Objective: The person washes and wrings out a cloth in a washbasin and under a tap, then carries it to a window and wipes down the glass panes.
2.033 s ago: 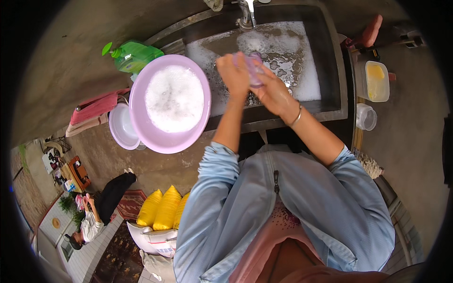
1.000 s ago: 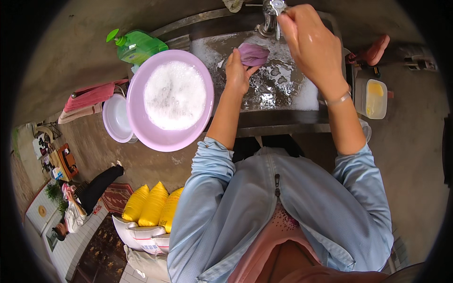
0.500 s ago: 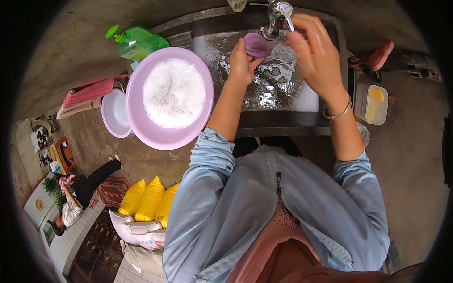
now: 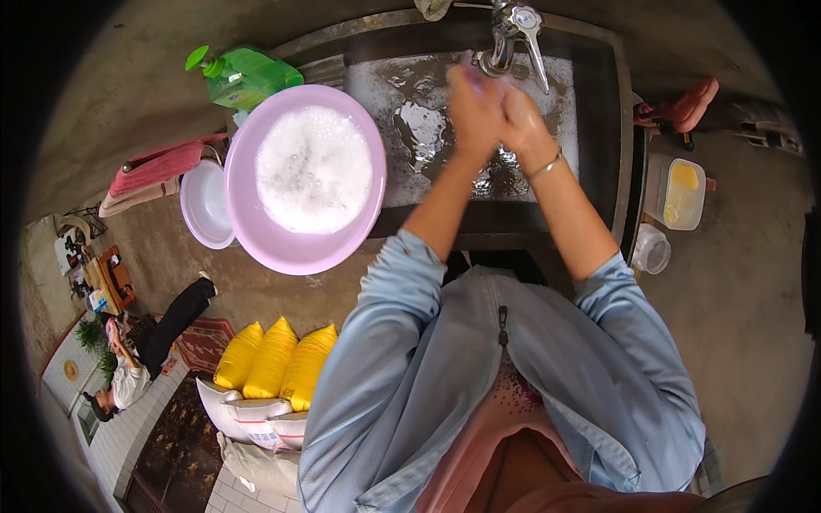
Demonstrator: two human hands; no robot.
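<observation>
Under the chrome tap (image 4: 499,56), my left hand (image 4: 475,115) and my right hand (image 4: 523,124) are pressed together around a purple cloth (image 4: 467,60). Only slivers of the cloth show past my fingers, which are smeared by motion. Both hands are closed over the dark sink (image 4: 419,224), whose wet bottom has patches of suds. The tap's lever (image 4: 536,60) stands free just right of my hands. A bracelet (image 4: 545,165) circles my right wrist.
Left of my arms stands a lilac basin (image 4: 295,261) full of suds, with a green pump bottle (image 4: 255,79) behind it. A smaller pale basin (image 4: 205,205) and a pink towel (image 4: 162,167) are farther left. Plastic tubs (image 4: 682,214) stand right; another person (image 4: 175,321) is off left.
My right hand has left the tap lever and come down to the left, joining my left hand around the purple cloth. The lever has turned, and the cloth is now mostly covered.
</observation>
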